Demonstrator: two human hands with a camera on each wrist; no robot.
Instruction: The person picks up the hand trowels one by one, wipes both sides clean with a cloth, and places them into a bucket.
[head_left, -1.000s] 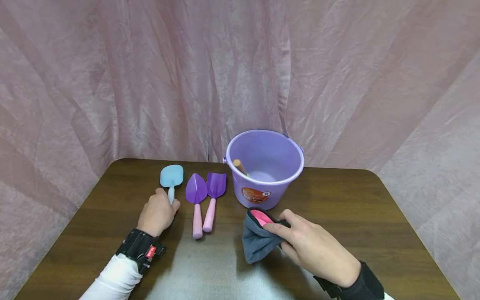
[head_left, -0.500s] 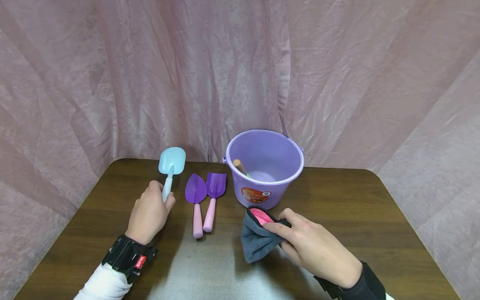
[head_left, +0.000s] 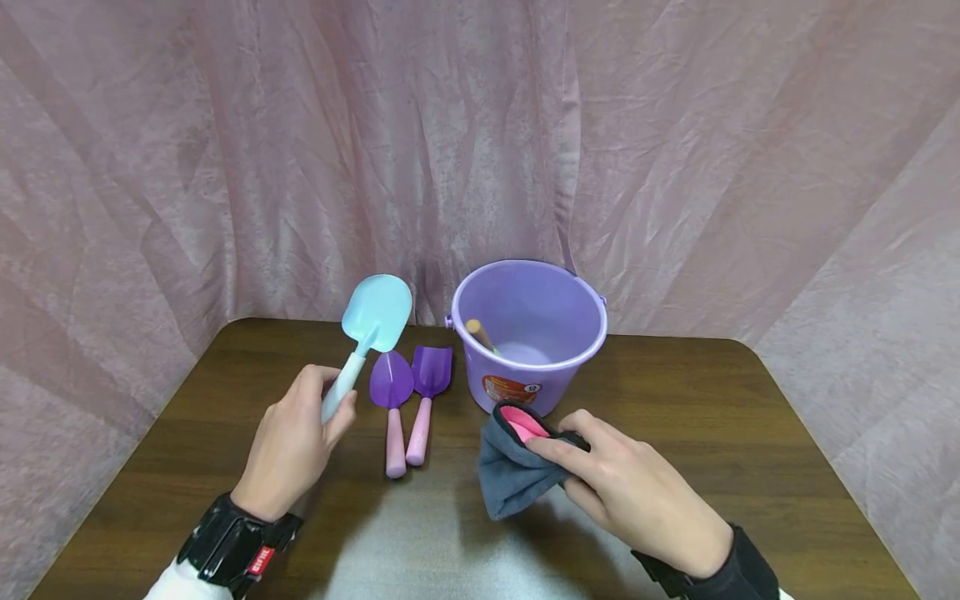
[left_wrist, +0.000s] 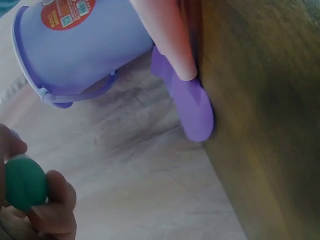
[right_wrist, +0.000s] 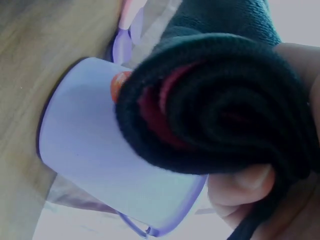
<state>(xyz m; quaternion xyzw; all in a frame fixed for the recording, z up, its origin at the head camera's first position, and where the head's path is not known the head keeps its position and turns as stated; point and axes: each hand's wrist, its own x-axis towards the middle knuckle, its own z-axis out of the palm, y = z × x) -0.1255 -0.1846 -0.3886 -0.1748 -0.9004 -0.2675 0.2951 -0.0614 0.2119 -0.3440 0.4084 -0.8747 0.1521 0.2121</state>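
My left hand [head_left: 288, 442] grips the pale handle of a light blue toy shovel [head_left: 378, 310], its blade raised and tilted to the right. Seen from the left wrist, the shovel's round handle end [left_wrist: 26, 183] looks green between fingers and thumb. In front of the bucket, my right hand [head_left: 633, 487] pinches a bunched grey-blue cloth [head_left: 517, 471] with a pink inner side and black edging. The right wrist view shows the cloth's folds [right_wrist: 220, 105] rolled inward, hiding part of the fingers.
A lilac bucket [head_left: 555, 383] stands at the table's back, a wooden-looking handle [head_left: 478, 333] leaning inside it. Left of it lie a pointed purple trowel [head_left: 392, 379] and a square-bladed purple shovel [head_left: 432, 371], both pink-handled. Behind the brown table [head_left: 675, 417] hangs a pink curtain [head_left: 390, 150].
My left hand has lifted the light blue shovel off the table and drawn back, its blade swinging right towards the purple trowel. The right hand and cloth have shifted only slightly.
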